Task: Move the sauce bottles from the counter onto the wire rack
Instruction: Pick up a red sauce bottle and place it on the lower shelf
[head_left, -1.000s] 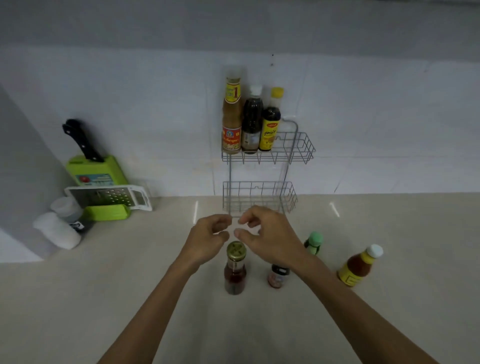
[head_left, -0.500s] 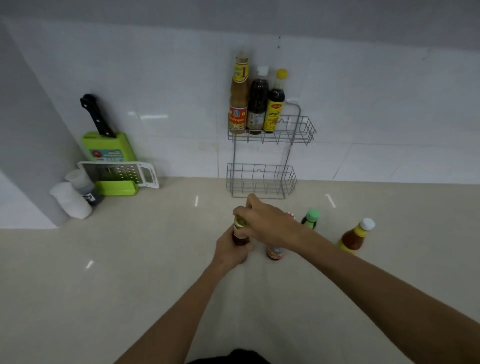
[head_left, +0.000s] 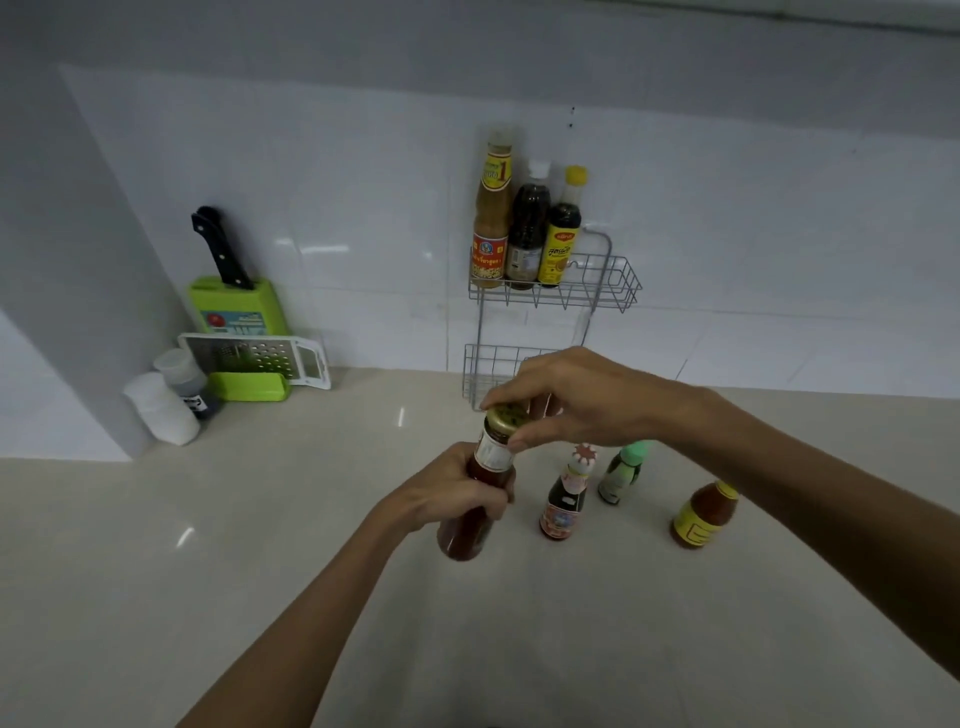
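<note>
A red sauce bottle with a gold cap (head_left: 492, 457) is lifted off the counter and tilted. My left hand (head_left: 447, 491) grips its body and my right hand (head_left: 576, 397) pinches its cap from above. Three more bottles stand on the counter to the right: a dark one with a white and red cap (head_left: 566, 499), a small green-capped one (head_left: 623, 470) and an orange one with a yellow label (head_left: 704, 514). The two-tier wire rack (head_left: 613, 291) hangs on the tiled wall. Its upper shelf holds three tall bottles (head_left: 524, 228); my right hand partly hides the lower shelf (head_left: 485, 366).
At the back left stand a green knife block with a black-handled knife (head_left: 231, 301), a white grater (head_left: 254, 358) and two small white-lidded containers (head_left: 166, 400). A wall corner juts out at the far left. The beige counter (head_left: 260, 545) stretches toward me.
Both hands closed on the gold-capped bottle, left on the body and right on the cap. The bottle has risen off the counter and tipped.
</note>
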